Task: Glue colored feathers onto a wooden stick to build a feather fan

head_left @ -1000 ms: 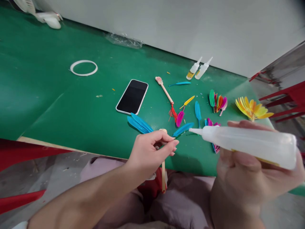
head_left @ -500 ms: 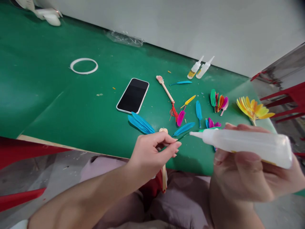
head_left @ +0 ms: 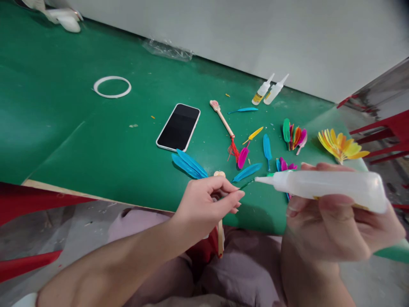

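My left hand (head_left: pixel 209 202) pinches the thin quill of a green feather (head_left: pixel 247 184), whose far part is hidden behind the glue bottle's nozzle. My right hand (head_left: pixel 341 226) is wrapped around a white squeeze bottle of glue (head_left: pixel 335 185), held nearly level with its tip at the feather's shaft. Under my left hand is a wooden stick (head_left: pixel 220 241), with its rounded top on the table side and its lower end over my lap. Blue feathers (head_left: pixel 189 164) fan out left of the stick top, and another blue feather (head_left: pixel 247 172) lies to its right; whether they are attached is hidden.
On the green table (head_left: pixel 134 157) lie a phone (head_left: pixel 179 127), a tasselled stick (head_left: pixel 223 121), loose feathers (head_left: pixel 254 134) and a white ring (head_left: pixel 112 87). Two small glue bottles (head_left: pixel 263 93) stand near the wall. Coloured feather bunches (head_left: pixel 294 136) and a yellow one (head_left: pixel 342 147) are at right.
My right hand and the glue bottle have tilted slightly, the bottle's rear rising a little. My left hand stays almost in place with the feather.
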Demonstrator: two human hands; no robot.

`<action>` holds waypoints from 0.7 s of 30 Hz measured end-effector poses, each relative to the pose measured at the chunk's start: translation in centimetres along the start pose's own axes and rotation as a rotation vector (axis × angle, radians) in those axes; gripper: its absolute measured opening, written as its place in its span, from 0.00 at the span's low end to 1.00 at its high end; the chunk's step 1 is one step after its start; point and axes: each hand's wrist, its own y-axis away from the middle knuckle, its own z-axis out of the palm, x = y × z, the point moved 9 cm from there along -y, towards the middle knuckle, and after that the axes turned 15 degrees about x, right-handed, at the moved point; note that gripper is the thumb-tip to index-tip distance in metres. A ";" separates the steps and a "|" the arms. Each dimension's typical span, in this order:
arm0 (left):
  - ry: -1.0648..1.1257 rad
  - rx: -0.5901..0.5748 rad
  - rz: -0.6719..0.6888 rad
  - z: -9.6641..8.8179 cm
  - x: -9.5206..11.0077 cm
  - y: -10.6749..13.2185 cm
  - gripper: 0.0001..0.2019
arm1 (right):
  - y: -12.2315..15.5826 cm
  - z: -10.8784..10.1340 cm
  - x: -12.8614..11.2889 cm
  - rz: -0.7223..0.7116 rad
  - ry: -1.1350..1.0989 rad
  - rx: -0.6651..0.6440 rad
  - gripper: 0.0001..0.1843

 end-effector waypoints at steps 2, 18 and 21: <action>0.008 -0.003 -0.007 0.0 -0.1 0.0 0.07 | -0.1 -0.1 0.4 0.023 -0.022 0.020 0.12; 0.019 -0.021 -0.065 0.0 -0.2 0.2 0.06 | -0.6 0.6 3.3 0.312 -0.048 -0.024 0.16; 0.018 -0.021 -0.073 0.0 -0.3 0.2 0.06 | -0.6 0.8 3.6 0.340 -0.070 -0.034 0.17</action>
